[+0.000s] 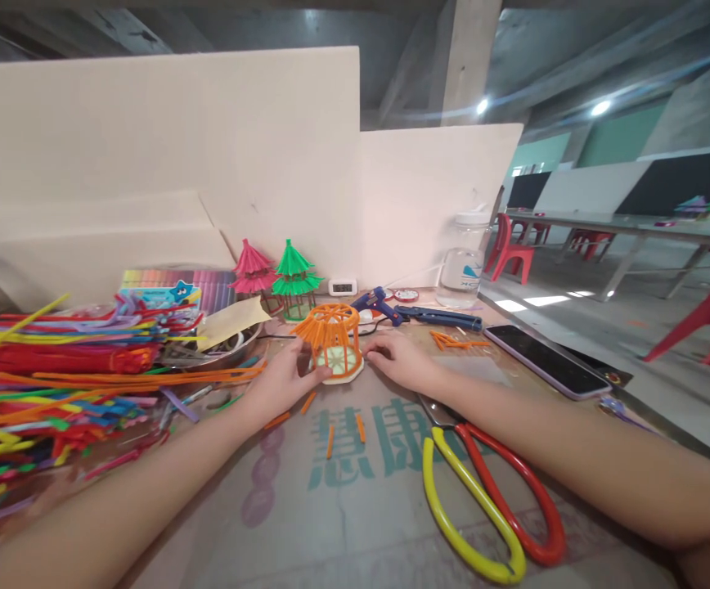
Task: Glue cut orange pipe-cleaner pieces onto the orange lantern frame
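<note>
A small orange pavilion model [334, 343], built from fuzzy craft stems, stands on a pale base in the middle of the table. Its slatted roof covers the left side, while bare ribs show on the right. My left hand [290, 372] grips the base from the left, thumb along its front edge. At the model's right side, my right hand [397, 360] has its fingers curled together; whether they pinch a small piece I cannot make out. Under my right forearm lie large scissors [478, 499] with one yellow and one red handle. Short orange stem pieces [330, 442] lie in front.
Bundles of coloured craft stems [73, 360] fill the left. Behind stand a pink pavilion [252, 266], a green pavilion [294, 278], a small clock [343, 287] and a glue gun [376, 304]. Pliers [441, 317], a phone [545, 360] and a water bottle [462, 262] are at right.
</note>
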{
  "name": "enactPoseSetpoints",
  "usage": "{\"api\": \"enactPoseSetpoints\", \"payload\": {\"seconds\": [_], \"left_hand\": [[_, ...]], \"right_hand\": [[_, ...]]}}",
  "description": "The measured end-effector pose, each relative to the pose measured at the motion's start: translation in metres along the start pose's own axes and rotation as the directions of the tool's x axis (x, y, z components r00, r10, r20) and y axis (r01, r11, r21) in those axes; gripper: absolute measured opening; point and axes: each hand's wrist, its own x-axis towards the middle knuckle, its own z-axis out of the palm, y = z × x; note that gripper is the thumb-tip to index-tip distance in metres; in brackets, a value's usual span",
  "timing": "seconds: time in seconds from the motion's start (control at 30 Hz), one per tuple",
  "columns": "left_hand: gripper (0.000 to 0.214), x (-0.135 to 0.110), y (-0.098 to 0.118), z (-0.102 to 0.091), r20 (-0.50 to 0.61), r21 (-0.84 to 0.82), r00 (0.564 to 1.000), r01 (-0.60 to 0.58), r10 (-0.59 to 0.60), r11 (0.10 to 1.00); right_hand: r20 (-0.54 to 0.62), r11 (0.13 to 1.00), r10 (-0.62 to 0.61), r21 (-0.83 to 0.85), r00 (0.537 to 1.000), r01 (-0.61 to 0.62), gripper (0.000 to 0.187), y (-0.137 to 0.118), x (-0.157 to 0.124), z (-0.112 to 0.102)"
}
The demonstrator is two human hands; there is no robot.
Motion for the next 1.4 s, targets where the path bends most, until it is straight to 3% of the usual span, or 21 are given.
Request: {"api": "enactPoseSetpoints", "payload": {"seconds": [0.33, 0.47, 0.63, 0.77, 0.9, 1.03, 1.2, 1.3, 1.4], "left_hand": [[0.04, -0.001, -0.004, 0.003, -0.02, -0.021, 1.0, -0.011, 0.01, 1.0], [0.034, -0.001, -0.007, 0.004, -0.023, 0.003, 1.0, -0.013, 0.013, 1.0], [0.031, -0.002, -0.01, 0.005, -0.017, -0.028, 1.0, -0.003, 0.002, 1.0], [0.038, -0.004, -0.008, 0.006, -0.027, -0.041, 0.999, 0.033, -0.034, 0.999], [0.034, -0.005, -0.009, 0.008, -0.059, -0.048, 0.998, -0.001, -0.001, 0.999], [0.027, -0.005, -0.015, 0.011, -0.079, -0.076, 0.997, -0.018, 0.012, 0.997], [0.023, -0.003, -0.015, 0.011, -0.076, -0.064, 0.997, -0.019, 0.014, 0.998], [0.017, -0.002, -0.008, 0.008, -0.068, -0.025, 0.997, 0.034, -0.035, 0.999], [0.019, -0.003, -0.003, 0.004, -0.092, -0.014, 0.994, 0.06, -0.061, 0.998]], "right_hand": [[-0.014, 0.999, 0.043, 0.034, 0.999, -0.043, 0.013, -0.005, 0.0, -0.003], [-0.137, 0.986, 0.162, 0.047, 0.977, -0.157, 0.02, 0.004, 0.003, -0.013], [-0.325, 0.96, 0.275, 0.048, 0.905, -0.275, 0.029, 0.033, 0.024, -0.026], [-0.232, 0.949, 0.314, 0.056, 0.921, -0.31, 0.045, 0.053, 0.05, -0.022], [-0.11, 0.925, 0.38, 0.026, 0.918, -0.38, 0.035, 0.065, 0.069, -0.011], [-0.134, 0.901, 0.429, 0.001, 0.893, -0.433, 0.017, 0.068, 0.075, -0.006], [-0.181, 0.893, 0.449, 0.065, 0.875, -0.445, 0.016, 0.057, 0.064, -0.016], [-0.114, 0.888, 0.449, 0.167, 0.886, -0.428, 0.012, 0.044, 0.049, -0.029], [-0.046, 0.868, 0.434, 0.287, 0.9, -0.404, 0.021, 0.027, 0.026, -0.039]]}}
